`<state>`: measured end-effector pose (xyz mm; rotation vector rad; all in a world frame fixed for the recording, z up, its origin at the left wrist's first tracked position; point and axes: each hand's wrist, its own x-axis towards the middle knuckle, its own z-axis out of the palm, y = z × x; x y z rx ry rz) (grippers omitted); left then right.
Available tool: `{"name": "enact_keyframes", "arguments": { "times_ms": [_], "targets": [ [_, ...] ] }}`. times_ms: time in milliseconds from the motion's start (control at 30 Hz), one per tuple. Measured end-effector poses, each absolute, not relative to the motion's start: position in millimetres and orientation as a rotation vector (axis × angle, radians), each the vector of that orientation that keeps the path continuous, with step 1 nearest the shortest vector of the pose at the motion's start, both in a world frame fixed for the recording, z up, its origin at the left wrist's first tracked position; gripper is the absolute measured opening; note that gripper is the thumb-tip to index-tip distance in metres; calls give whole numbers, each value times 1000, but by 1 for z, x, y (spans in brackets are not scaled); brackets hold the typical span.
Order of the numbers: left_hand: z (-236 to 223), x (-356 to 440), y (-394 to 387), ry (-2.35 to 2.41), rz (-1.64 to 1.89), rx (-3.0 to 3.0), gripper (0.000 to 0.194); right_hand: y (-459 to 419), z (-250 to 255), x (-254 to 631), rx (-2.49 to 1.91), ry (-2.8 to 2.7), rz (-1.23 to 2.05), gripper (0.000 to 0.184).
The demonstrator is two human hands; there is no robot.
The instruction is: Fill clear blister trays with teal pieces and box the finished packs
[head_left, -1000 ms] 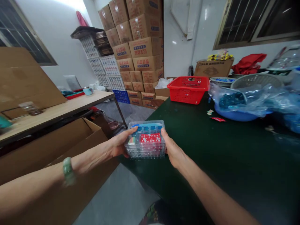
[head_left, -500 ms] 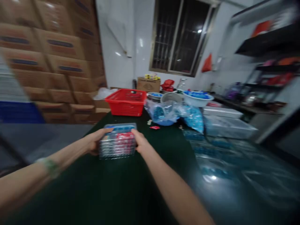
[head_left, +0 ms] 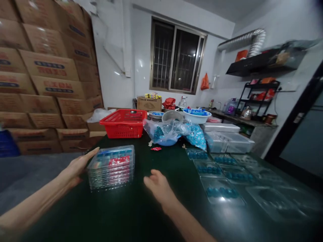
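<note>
A stack of clear plastic trays [head_left: 112,174] stands on the dark green tabletop [head_left: 121,215], with blue and red packets showing through the top. My left hand [head_left: 78,167] is at the left side of the stack, fingers stretched out along its upper left corner; whether it still touches is hard to tell. To the right of the stack, over the bare tabletop, my right hand [head_left: 160,188] is apart from it, holding nothing, thumb and fingers slightly bent and parted. Beyond it lies a small red packet [head_left: 156,149].
A red plastic basket [head_left: 123,129] stands at the back, beside a plastic bag [head_left: 164,131] and a blue patterned bag [head_left: 196,136]. Several clear trays with teal pieces [head_left: 222,192] lie at the right. Cardboard boxes [head_left: 50,87] are piled at the left.
Both hands have let go of the tray stack; the right hand has drawn away to the right. The view has swung, so the stack appears lower and further left.
</note>
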<state>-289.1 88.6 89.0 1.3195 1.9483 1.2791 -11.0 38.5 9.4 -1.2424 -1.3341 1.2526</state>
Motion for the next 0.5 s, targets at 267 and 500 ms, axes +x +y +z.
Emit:
{"name": "enact_keyframes", "arguments": {
  "times_ms": [267,500],
  "targets": [
    [114,-198,5,1520,1414,1735,48,-20,20,61,-1308,-1350,795,33],
    [96,-63,33,614,798,804,65,20,62,34,-1080,-1563,188,49]
  ]
}}
